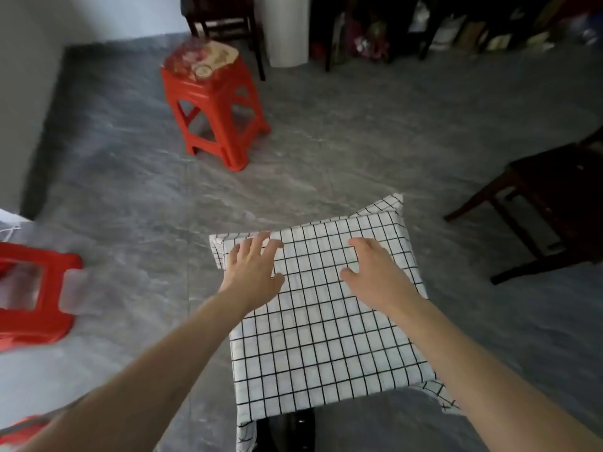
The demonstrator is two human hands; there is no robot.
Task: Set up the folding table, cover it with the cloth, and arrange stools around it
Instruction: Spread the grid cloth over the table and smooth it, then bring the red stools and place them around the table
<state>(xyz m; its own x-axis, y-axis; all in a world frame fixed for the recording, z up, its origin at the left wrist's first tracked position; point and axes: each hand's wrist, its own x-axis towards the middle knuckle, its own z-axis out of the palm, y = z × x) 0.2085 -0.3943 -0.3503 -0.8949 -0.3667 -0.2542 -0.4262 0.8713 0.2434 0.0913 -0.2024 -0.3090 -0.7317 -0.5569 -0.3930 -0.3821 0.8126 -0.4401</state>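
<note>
A white cloth with a black grid point(323, 334) covers the small folding table in front of me; its edges hang over the sides and the table itself is hidden. My left hand point(253, 264) lies with spread fingers on the cloth's far left part. My right hand point(372, 269) rests on its far right part, fingers relaxed. One red plastic stool point(215, 102) stands upright on the floor farther away, with a patterned seat. Another red stool point(29, 291) sits at the left edge, partly cut off.
A dark wooden chair point(551, 203) stands to the right of the table. Another dark chair point(225, 24) and a white cylinder point(287, 31) are at the back, beside dark shelves with clutter. A wall runs along the left. Grey marble floor lies between table and stools.
</note>
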